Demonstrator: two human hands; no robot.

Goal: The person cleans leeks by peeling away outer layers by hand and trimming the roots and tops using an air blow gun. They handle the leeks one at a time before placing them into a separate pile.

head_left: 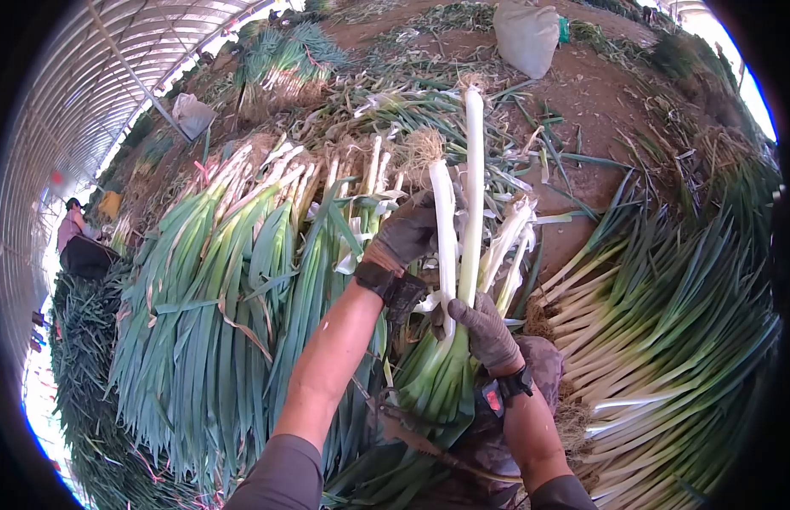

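Two leeks stand root end up in front of me, a shorter white one (pixel 443 229) and a longer one (pixel 475 170). My right hand (pixel 487 333), in a dirty work glove, is closed around both where the white stalks turn to green leaves (pixel 433 382). At the shorter leek's upper shank is my left hand (pixel 407 231), also gloved. Its fingers curl behind that stalk and are partly hidden. Stringy roots (pixel 424 149) top the shorter leek. Dark bands circle both wrists.
Bundled leeks (pixel 233 255) lie to the left, with more loose leeks (pixel 650 340) fanned out at right. Peeled leaf scraps (pixel 395 110) litter the ground beyond. A white sack (pixel 527 41) stands at the back. Another person (pixel 80 238) is at far left.
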